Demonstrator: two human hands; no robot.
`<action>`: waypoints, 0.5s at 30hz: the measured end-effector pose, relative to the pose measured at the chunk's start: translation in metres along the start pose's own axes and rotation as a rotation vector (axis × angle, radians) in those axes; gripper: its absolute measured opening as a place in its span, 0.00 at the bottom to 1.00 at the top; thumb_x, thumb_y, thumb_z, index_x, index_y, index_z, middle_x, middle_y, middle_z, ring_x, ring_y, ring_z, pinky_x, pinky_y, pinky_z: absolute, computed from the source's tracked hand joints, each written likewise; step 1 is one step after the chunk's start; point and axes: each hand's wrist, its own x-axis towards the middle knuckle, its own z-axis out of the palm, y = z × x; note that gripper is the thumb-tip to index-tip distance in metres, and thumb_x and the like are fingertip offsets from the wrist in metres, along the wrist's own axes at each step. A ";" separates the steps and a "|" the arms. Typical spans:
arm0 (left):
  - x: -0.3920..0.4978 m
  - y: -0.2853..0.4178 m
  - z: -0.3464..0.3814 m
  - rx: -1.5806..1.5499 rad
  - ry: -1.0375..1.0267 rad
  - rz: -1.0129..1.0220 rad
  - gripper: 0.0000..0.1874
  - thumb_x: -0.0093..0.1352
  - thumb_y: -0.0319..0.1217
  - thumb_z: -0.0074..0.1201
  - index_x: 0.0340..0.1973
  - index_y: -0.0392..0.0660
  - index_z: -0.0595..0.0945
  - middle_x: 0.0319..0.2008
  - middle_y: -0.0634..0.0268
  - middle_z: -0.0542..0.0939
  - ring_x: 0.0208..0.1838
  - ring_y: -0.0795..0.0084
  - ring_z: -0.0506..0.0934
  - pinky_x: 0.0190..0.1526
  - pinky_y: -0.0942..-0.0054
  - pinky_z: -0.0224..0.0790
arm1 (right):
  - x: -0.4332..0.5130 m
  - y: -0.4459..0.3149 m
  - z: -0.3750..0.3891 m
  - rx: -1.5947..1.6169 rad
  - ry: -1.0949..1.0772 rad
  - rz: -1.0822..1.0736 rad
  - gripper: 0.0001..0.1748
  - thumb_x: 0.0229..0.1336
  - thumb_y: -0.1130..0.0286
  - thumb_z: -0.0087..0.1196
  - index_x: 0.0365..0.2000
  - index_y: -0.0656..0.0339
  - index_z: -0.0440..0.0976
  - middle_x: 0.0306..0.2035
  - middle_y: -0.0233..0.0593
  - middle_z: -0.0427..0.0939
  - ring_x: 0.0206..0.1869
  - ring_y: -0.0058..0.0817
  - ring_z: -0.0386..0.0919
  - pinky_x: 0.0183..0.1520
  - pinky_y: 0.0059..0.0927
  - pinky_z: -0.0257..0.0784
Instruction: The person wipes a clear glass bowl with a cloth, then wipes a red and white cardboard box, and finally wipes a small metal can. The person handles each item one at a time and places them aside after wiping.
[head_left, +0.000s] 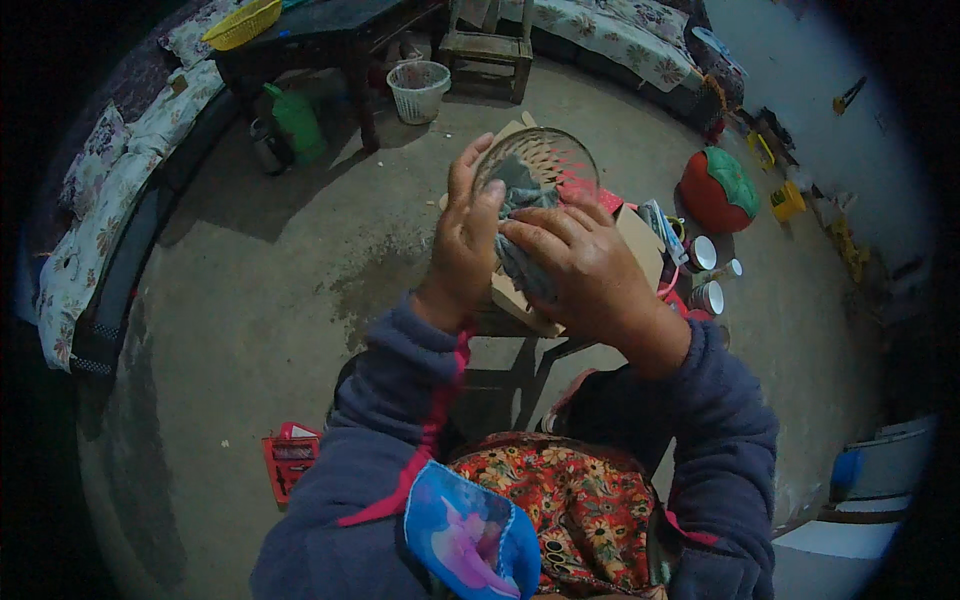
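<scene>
A clear glass bowl (577, 146) with a patterned wall is raised in front of me, tilted so that its round rim faces up. My left hand (469, 232) grips its left side, the thumb over the rim. Bunched in my right hand (589, 262) is a grey-green cloth (525, 259); part of it lies inside the bowl against the glass. The right fingers reach over the near rim, and some fingertips are hidden. Behind and below the bowl is an opened cardboard box (641, 244), partly covered by my hands, with something red beside it.
Right of the box are white cups (706, 298), a small glass (727, 270) and a red-and-green pouf (720, 187). A white plastic basket (418, 90), a green jug (294, 124) and a wooden chair (487, 49) stand farther back. A red package (289, 465) lies on the floor at left.
</scene>
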 end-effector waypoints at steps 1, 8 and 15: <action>0.000 0.001 -0.006 0.069 0.006 0.020 0.24 0.76 0.31 0.37 0.67 0.36 0.61 0.63 0.53 0.67 0.63 0.66 0.69 0.65 0.69 0.60 | 0.000 0.002 -0.004 -0.122 -0.035 -0.072 0.29 0.42 0.66 0.66 0.48 0.56 0.74 0.45 0.41 0.78 0.50 0.38 0.78 0.63 0.49 0.64; 0.002 0.003 -0.004 -0.108 -0.084 -0.038 0.24 0.77 0.33 0.38 0.65 0.37 0.63 0.61 0.55 0.69 0.60 0.67 0.72 0.62 0.67 0.64 | 0.005 0.017 -0.013 -0.078 0.035 -0.122 0.26 0.40 0.71 0.67 0.45 0.55 0.77 0.45 0.38 0.80 0.48 0.38 0.79 0.57 0.45 0.73; -0.002 0.002 -0.003 -0.472 -0.022 -0.237 0.27 0.80 0.40 0.38 0.69 0.40 0.58 0.62 0.54 0.69 0.64 0.68 0.68 0.66 0.68 0.58 | 0.007 -0.001 -0.011 -0.015 -0.103 -0.008 0.31 0.30 0.72 0.69 0.44 0.56 0.77 0.45 0.39 0.79 0.50 0.39 0.78 0.63 0.44 0.66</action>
